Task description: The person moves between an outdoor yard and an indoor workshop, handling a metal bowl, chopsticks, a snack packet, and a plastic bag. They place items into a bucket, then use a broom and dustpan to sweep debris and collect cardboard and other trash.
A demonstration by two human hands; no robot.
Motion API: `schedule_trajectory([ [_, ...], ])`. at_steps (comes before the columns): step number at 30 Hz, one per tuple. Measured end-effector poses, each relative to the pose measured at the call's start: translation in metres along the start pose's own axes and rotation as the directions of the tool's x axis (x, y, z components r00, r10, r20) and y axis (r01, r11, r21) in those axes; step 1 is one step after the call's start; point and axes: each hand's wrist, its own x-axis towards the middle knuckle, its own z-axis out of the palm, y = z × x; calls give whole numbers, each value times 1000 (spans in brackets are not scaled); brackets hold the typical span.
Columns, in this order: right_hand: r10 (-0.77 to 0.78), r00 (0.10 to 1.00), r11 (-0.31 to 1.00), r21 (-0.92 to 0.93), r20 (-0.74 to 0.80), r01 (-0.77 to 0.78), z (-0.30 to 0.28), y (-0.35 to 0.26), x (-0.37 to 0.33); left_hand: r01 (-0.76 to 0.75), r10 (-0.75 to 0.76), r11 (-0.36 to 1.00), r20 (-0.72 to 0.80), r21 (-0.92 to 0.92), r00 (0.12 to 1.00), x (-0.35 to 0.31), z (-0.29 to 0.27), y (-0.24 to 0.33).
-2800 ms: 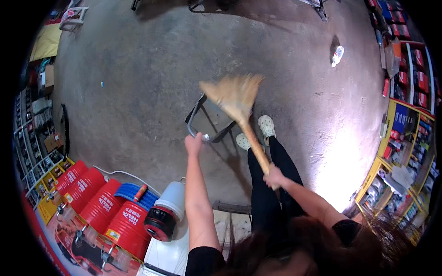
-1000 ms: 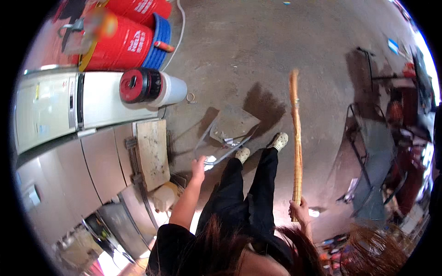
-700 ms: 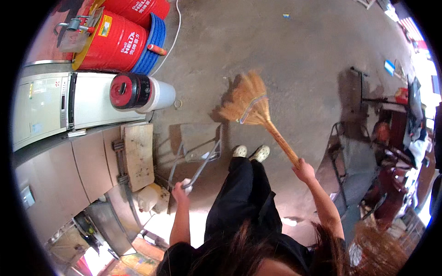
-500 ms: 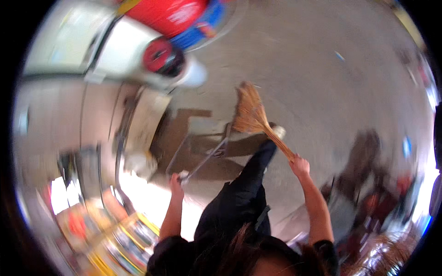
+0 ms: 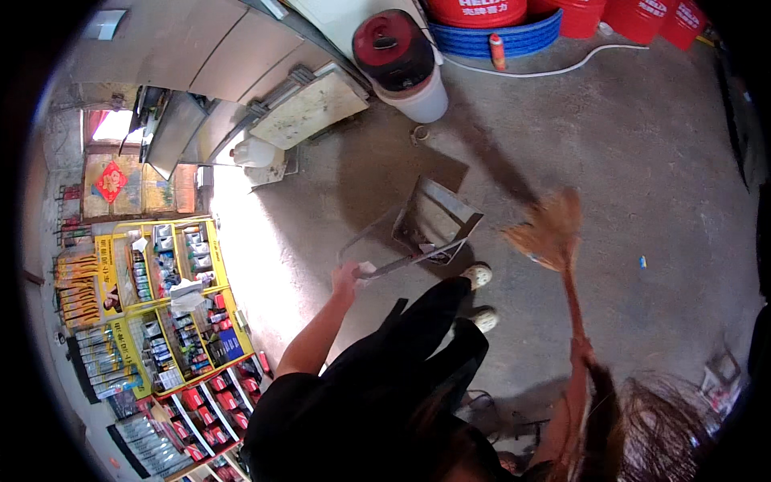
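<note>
My left hand (image 5: 345, 279) is closed round the bar handle of a metal dustpan (image 5: 434, 210). The pan sits low over the concrete, left of my shoes (image 5: 479, 277), with some bits visible inside it. My right hand (image 5: 581, 351) grips the stick of a straw broom (image 5: 549, 231), held out on my right. Its fan-shaped bristle head, blurred by motion, points away from me, right of the pan. Whether the bristles touch the floor, I cannot tell.
A white bucket (image 5: 421, 100) with a dark and red lid stands ahead, near a blue hose coil (image 5: 514, 38), a spray can (image 5: 497, 53) and red drums (image 5: 574, 16). Yellow-framed shelves (image 5: 229, 309) with small goods line the left. A small blue scrap (image 5: 642, 262) lies on the floor.
The broom has swung to the right, away from the dustpan, and my right hand is now lower and farther right. My view has turned, showing more of the shelves and the pan's inside.
</note>
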Motion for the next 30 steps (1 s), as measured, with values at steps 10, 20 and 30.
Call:
schedule_trajectory([
  [10,46,974,999,-11,224,-44,-21,254,-19,-79,81,992,20,-94,996,-48,9,-67],
  [20,-60,904,693,669,424,-268,-14,111,-68,-136,71,965,-277,-223,958,-127,-35,-83],
  [30,-185,872,801,584,453,-134,-9,-152,-140,-44,-111,941,-428,-337,897,-129,-210,-120],
])
